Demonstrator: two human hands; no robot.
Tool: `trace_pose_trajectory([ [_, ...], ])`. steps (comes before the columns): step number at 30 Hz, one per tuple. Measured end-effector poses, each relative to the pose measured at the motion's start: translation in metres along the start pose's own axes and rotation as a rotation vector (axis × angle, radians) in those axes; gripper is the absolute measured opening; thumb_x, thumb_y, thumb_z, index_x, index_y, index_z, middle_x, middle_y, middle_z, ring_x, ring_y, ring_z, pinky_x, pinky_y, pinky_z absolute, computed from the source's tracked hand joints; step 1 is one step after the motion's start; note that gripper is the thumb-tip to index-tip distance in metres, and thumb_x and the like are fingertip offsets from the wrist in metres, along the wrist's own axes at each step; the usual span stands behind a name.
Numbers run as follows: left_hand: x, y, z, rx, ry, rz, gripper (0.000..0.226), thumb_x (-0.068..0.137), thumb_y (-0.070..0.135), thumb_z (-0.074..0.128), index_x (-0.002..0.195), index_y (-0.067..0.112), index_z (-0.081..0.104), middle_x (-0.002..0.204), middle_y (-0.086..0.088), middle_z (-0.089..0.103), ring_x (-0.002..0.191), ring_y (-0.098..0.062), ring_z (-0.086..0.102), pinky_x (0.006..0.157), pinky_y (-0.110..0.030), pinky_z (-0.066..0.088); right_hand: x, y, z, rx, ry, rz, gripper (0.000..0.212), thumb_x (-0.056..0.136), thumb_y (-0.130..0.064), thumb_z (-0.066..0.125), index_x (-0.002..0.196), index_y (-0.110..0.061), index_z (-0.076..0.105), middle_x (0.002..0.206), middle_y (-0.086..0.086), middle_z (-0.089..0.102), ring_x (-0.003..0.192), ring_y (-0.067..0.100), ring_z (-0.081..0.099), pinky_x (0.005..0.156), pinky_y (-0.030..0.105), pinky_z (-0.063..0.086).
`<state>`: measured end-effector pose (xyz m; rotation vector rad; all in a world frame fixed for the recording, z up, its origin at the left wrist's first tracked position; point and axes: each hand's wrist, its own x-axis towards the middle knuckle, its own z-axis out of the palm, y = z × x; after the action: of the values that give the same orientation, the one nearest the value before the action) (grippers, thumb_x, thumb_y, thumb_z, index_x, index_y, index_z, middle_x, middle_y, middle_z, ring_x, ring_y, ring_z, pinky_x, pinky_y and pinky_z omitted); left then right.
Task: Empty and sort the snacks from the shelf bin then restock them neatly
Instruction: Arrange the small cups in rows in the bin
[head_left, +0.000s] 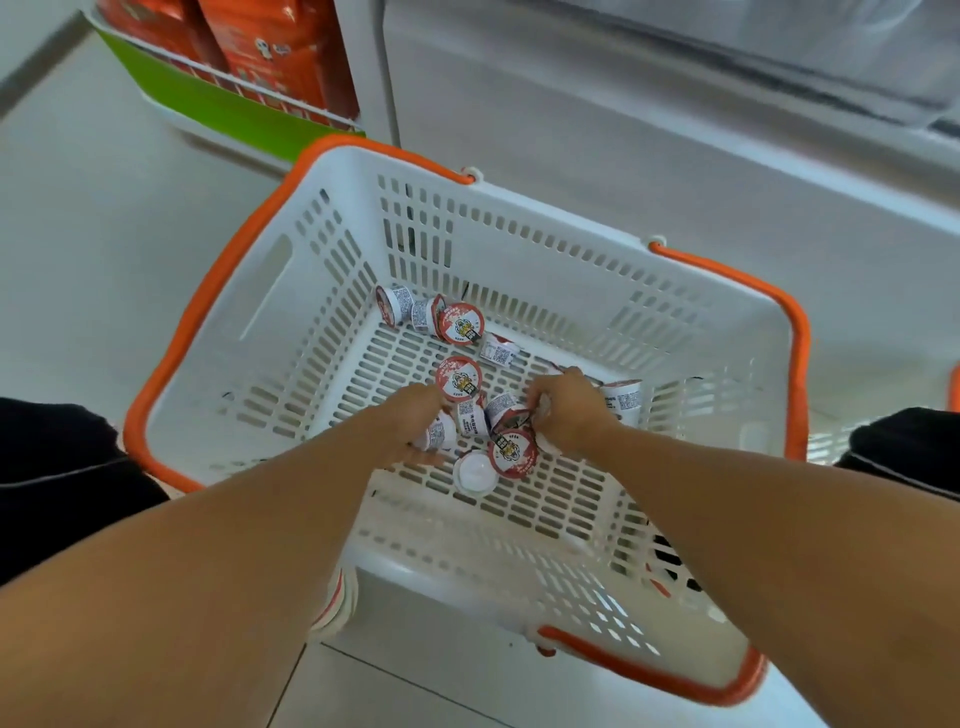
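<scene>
A white slotted basket (311, 291) with orange handles stands on the floor below me. Several small snack cups with red-and-white lids lie scattered on its bottom. Three cups (460, 323) sit at the far left corner. One lid-up cup (458, 378) lies just beyond my left hand (410, 431), whose curled fingers grip a cup (441, 434). My right hand (566, 410) curls over cups near the middle, holding one; another cup (623, 400) shows just past it. An upturned cup (474, 472) and a lid-up cup (513, 453) lie between my wrists.
A green-fronted wire shelf bin (218, 104) with orange snack bags stands at the upper left. A white cabinet wall (623, 130) rises behind the basket. My dark-clothed knees (57, 467) flank the basket. A cup (335, 603) shows beside the basket's near wall.
</scene>
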<state>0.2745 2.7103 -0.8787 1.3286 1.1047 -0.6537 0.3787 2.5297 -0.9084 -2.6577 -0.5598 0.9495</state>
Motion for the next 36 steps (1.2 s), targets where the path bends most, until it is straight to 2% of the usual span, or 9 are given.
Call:
trace_pose_trajectory([
  [3, 0.005, -0.001, 0.011, 0.159, 0.090, 0.116, 0.030, 0.098, 0.040, 0.053, 0.107, 0.012, 0.056, 0.091, -0.009, 0.059, 0.070, -0.022, 0.059, 0.057, -0.032, 0.057, -0.005, 0.004, 0.004, 0.209, 0.047, 0.065, 0.014, 0.089, -0.008, 0.066, 0.094, -0.022, 0.068, 0.105, 0.010, 0.063, 0.069, 0.022, 0.060, 0.053, 0.028, 0.050],
  [6, 0.012, -0.010, 0.019, 0.425, 0.214, 0.318, 0.030, 0.085, 0.036, 0.071, 0.102, 0.018, 0.054, 0.096, -0.003, 0.061, 0.090, -0.026, 0.061, 0.078, -0.037, 0.055, -0.007, 0.003, 0.015, 0.223, 0.010, 0.059, 0.043, 0.089, -0.010, 0.063, 0.129, -0.025, 0.063, 0.128, 0.019, 0.056, 0.089, 0.033, 0.065, 0.072, 0.036, 0.057],
  [10, 0.022, -0.016, 0.028, 0.690, 0.133, 0.446, 0.050, 0.084, 0.016, 0.072, 0.123, 0.018, 0.042, 0.102, -0.006, 0.058, 0.092, -0.027, 0.058, 0.072, -0.034, 0.043, -0.005, -0.003, 0.024, 0.112, -0.068, -0.011, 0.058, 0.093, -0.014, 0.057, 0.147, -0.032, 0.046, 0.152, 0.016, 0.024, 0.127, 0.040, 0.048, 0.105, 0.042, 0.047],
  [15, 0.049, -0.025, 0.029, 0.707, 0.083, 0.499, 0.066, 0.070, 0.038, 0.072, 0.130, 0.032, 0.047, 0.123, -0.010, 0.059, 0.111, -0.032, 0.060, 0.093, -0.049, 0.051, 0.006, -0.018, 0.022, 0.027, -0.102, -0.104, 0.050, 0.093, -0.022, 0.065, 0.140, -0.031, 0.052, 0.131, 0.012, 0.035, 0.111, 0.037, 0.056, 0.098, 0.038, 0.047],
  [18, 0.042, -0.019, 0.029, 0.789, 0.088, 0.482, 0.078, 0.075, 0.033, 0.083, 0.140, 0.029, 0.041, 0.137, -0.011, 0.044, 0.119, -0.033, 0.052, 0.101, -0.049, 0.046, 0.012, -0.021, 0.016, -0.004, -0.126, -0.125, 0.051, 0.088, -0.021, 0.071, 0.136, -0.030, 0.054, 0.120, 0.008, 0.036, 0.108, 0.035, 0.056, 0.090, 0.034, 0.046],
  [23, 0.035, -0.020, 0.027, 0.748, 0.099, 0.458, 0.063, 0.081, 0.022, 0.078, 0.131, 0.025, 0.041, 0.124, -0.007, 0.057, 0.102, -0.026, 0.061, 0.087, -0.041, 0.053, 0.004, -0.020, -0.014, 0.430, -0.284, 0.122, 0.053, 0.087, -0.018, 0.076, 0.135, -0.022, 0.054, 0.127, 0.006, 0.042, 0.096, 0.032, 0.057, 0.044, 0.034, 0.057],
  [28, -0.015, 0.010, 0.016, 0.264, -0.098, 0.307, 0.045, 0.091, 0.037, 0.066, 0.128, 0.033, 0.041, 0.113, 0.002, 0.061, 0.088, -0.018, 0.066, 0.061, -0.029, 0.056, -0.024, -0.025, -0.064, 0.858, -0.533, 0.317, 0.042, 0.092, -0.029, 0.069, 0.131, -0.018, 0.058, 0.134, 0.010, 0.055, 0.094, 0.023, 0.060, 0.054, 0.026, 0.057],
  [33, -0.089, 0.051, 0.001, 0.421, -0.075, 0.524, 0.033, 0.093, 0.038, 0.062, 0.121, 0.033, 0.044, 0.090, 0.004, 0.054, 0.060, -0.011, 0.058, 0.046, -0.019, 0.042, -0.068, -0.062, -0.141, 0.694, -0.618, 0.160, 0.029, 0.097, -0.038, 0.060, 0.118, -0.018, 0.061, 0.080, 0.000, 0.072, 0.059, 0.010, 0.064, 0.045, 0.019, 0.048],
  [36, -0.150, 0.076, -0.014, 0.537, -0.065, 0.607, 0.032, 0.089, 0.056, 0.063, 0.113, 0.039, 0.048, 0.096, 0.003, 0.064, 0.065, -0.012, 0.064, 0.049, -0.022, 0.045, -0.103, -0.097, -0.193, 0.493, -0.628, 0.066, 0.033, 0.096, -0.040, 0.061, 0.122, -0.019, 0.060, 0.079, -0.001, 0.069, 0.063, 0.010, 0.062, 0.050, 0.019, 0.051],
])
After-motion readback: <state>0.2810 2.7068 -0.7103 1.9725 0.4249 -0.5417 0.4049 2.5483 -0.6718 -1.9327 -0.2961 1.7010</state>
